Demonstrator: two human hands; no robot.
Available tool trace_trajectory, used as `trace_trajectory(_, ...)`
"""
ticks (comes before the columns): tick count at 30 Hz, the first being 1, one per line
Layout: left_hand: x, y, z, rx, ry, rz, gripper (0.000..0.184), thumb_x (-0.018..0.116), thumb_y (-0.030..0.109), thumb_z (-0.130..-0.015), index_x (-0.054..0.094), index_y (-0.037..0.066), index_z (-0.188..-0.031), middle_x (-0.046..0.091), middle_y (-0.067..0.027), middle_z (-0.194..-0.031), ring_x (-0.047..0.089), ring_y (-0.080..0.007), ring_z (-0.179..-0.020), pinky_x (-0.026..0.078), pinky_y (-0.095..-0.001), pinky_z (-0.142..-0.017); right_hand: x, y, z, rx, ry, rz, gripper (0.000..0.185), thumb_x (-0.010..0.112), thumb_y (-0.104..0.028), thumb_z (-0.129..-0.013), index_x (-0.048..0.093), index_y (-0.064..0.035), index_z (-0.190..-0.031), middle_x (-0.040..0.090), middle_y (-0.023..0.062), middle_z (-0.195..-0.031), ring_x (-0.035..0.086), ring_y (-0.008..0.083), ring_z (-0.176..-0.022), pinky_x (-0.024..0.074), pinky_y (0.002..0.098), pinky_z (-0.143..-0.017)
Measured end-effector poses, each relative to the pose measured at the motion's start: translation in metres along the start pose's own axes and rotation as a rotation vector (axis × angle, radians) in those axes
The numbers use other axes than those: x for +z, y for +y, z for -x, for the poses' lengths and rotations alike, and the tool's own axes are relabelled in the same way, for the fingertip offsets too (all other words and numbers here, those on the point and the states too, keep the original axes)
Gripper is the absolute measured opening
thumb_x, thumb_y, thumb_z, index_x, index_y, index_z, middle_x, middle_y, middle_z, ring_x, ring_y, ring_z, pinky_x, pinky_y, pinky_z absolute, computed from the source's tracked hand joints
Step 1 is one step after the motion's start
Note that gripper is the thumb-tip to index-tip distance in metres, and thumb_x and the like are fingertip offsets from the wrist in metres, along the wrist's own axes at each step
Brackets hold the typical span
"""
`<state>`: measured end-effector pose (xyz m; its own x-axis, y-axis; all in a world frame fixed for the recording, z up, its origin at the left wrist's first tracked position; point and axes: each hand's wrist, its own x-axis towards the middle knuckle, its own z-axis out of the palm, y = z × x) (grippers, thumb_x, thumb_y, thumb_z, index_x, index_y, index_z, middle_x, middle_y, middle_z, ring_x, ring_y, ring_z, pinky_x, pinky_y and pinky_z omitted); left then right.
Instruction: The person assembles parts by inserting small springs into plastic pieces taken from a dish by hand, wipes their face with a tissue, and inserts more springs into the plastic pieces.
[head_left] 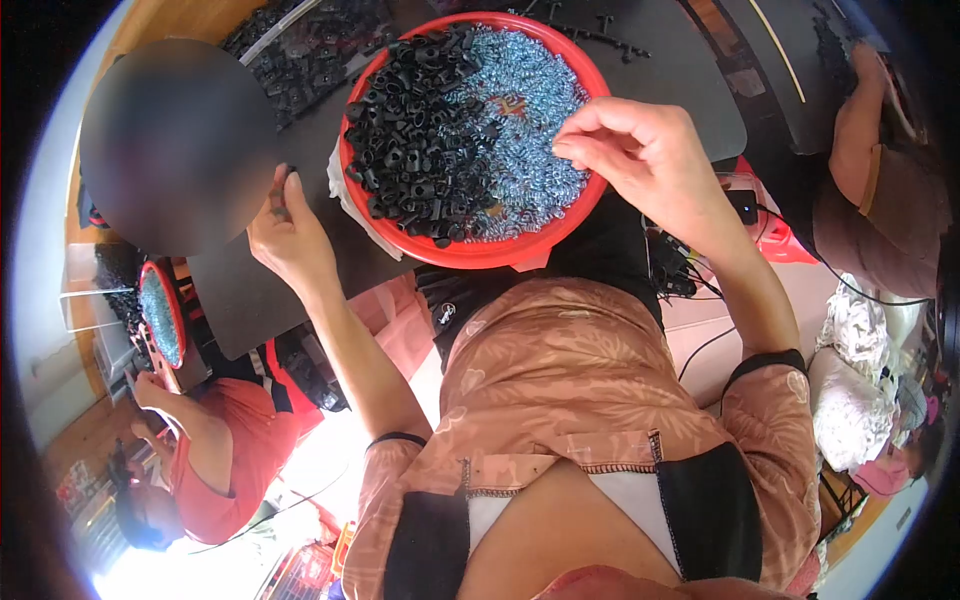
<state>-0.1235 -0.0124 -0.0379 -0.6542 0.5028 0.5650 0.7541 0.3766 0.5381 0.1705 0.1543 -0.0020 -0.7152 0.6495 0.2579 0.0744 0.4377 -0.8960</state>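
A red basin (480,257) holds small black plastic parts (415,140) on its left side and small shiny metal springs (520,190) on its right. Left of the basin, my left hand (290,240) is closed, its thumb and fingers pinching a small black plastic part (279,212). My right hand (650,150) hovers over the basin's right rim, near the springs. Its thumb and forefinger are pressed together, and whatever lies between the tips is too small to make out.
More black parts (300,65) lie on the dark table (690,95) behind the basin. A blurred round patch covers the upper left. One co-worker in red (235,450) sits at the left near another basin (162,312); another person's arm (858,130) shows at right.
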Motion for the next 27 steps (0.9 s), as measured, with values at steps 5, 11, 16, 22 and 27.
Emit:
trace_trajectory(5, 0.008, -0.046, -0.021, 0.322, -0.068, -0.424, 0.020, 0.067, 0.012, -0.086, 0.069, 0.006, -0.105, 0.067, -0.0128, -0.105, 0.065, -0.0296, -0.087, 0.050, -0.0376, -0.080, 0.010, -0.012, -0.014, -0.067, -0.107, 0.153, 0.011, 0.070, -0.012, -0.085, 0.069, -0.0028, -0.090, 0.068, 0.0118, -0.078, 0.065, 0.0279, -0.068, 0.0513, 0.0357, -0.062)
trace_trajectory(11, 0.007, -0.033, -0.017, 0.127, -0.171, -0.350, 0.020, 0.064, 0.013, -0.088, 0.066, 0.005, -0.106, 0.066, -0.0145, -0.097, 0.066, -0.0286, -0.083, 0.050, -0.0387, -0.075, 0.045, 0.001, -0.025, -0.243, -0.209, 0.405, 0.010, 0.066, -0.014, -0.085, 0.069, -0.0058, -0.089, 0.061, 0.0118, -0.088, 0.064, 0.0339, -0.077, 0.0522, 0.0456, -0.069)
trace_trajectory(16, -0.002, -0.018, -0.019, -0.048, -0.131, -0.191, 0.027, 0.063, 0.010, -0.089, 0.059, 0.002, -0.115, 0.065, -0.0133, -0.090, 0.065, -0.0262, -0.080, 0.050, -0.0375, -0.074, 0.050, 0.002, -0.029, -0.278, -0.247, 0.517, 0.009, 0.067, -0.012, -0.083, 0.066, -0.0027, -0.083, 0.061, 0.0128, -0.085, 0.064, 0.0336, -0.075, 0.0524, 0.0448, -0.068)
trace_trajectory(22, -0.021, 0.008, -0.079, 0.143, 0.124, 0.043, 0.026, 0.065, 0.012, -0.091, 0.061, -0.001, -0.113, 0.065, -0.0078, -0.087, 0.061, -0.0154, -0.080, 0.050, -0.0298, -0.075, 0.050, 0.004, -0.026, -0.268, -0.210, 0.511, 0.010, 0.068, -0.011, -0.084, 0.064, -0.0033, -0.089, 0.059, 0.0115, -0.087, 0.063, 0.0339, -0.077, 0.0509, 0.0446, -0.069)
trace_trajectory(27, -0.027, 0.036, -0.153, 0.464, 0.401, -0.313, 0.028, 0.072, 0.015, -0.086, 0.066, 0.000, -0.109, 0.067, -0.0107, -0.089, 0.064, -0.0188, -0.077, 0.051, -0.0294, -0.072, 0.046, 0.002, -0.024, -0.270, -0.153, 0.522, 0.012, 0.066, -0.011, -0.085, 0.064, -0.0046, -0.095, 0.060, 0.0110, -0.088, 0.062, 0.0340, -0.079, 0.0495, 0.0433, -0.069)
